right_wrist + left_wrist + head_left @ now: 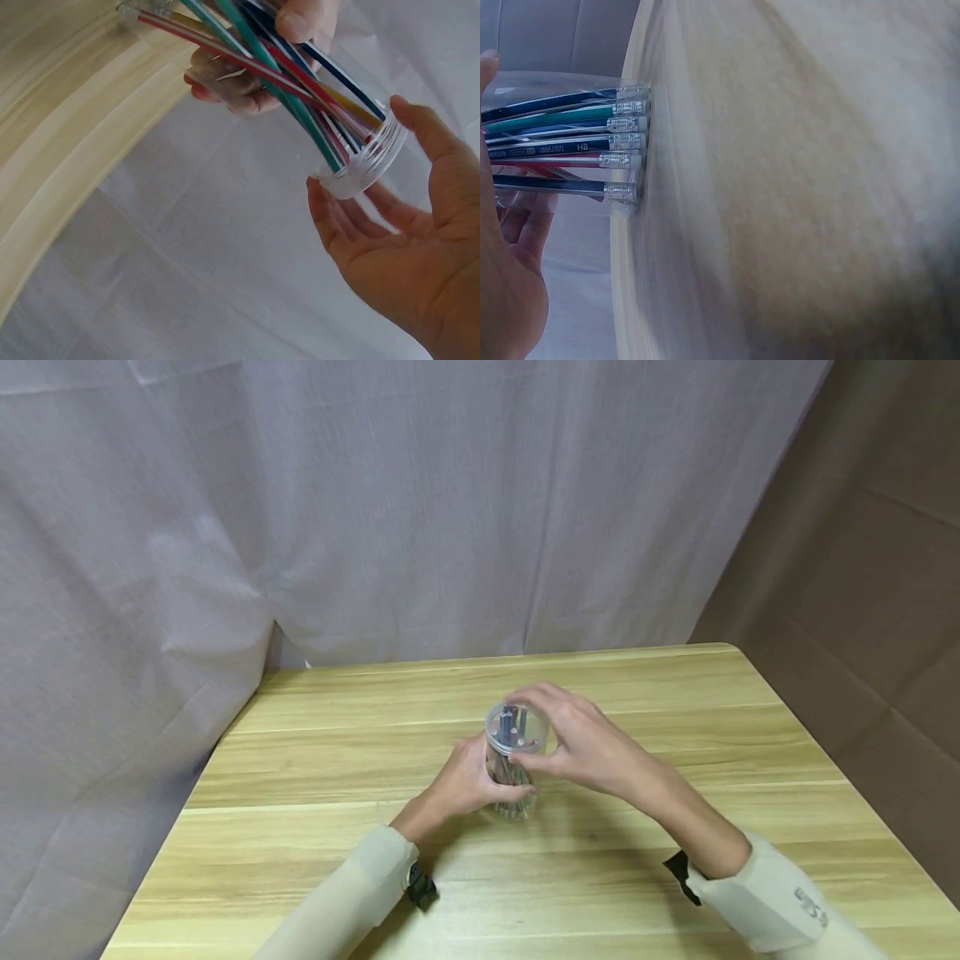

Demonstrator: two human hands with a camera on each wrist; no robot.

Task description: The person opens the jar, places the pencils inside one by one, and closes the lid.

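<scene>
A clear cylindrical plastic jar (pixel 516 812) stands roughly upright in front of me, over the table. Through its wall show several pencils (pixel 562 146) in dark blue, green and red, with metal-banded ends at the bottom. My left hand (pixel 461 781) grips the jar's body, its thumb across the near side. At the top, my right hand (pixel 592 747) holds the rim of a clear round lid (pixel 364 176) between thumb and fingers. The lid sits on the jar's mouth. Whether the jar's base touches the table cannot be told.
The wood-grain table (pixel 315 752) extends around both hands. A grey cloth curtain (pixel 405 527) hangs behind its far edge and at the left. A brown cloth (pixel 862 568) hangs on the right side.
</scene>
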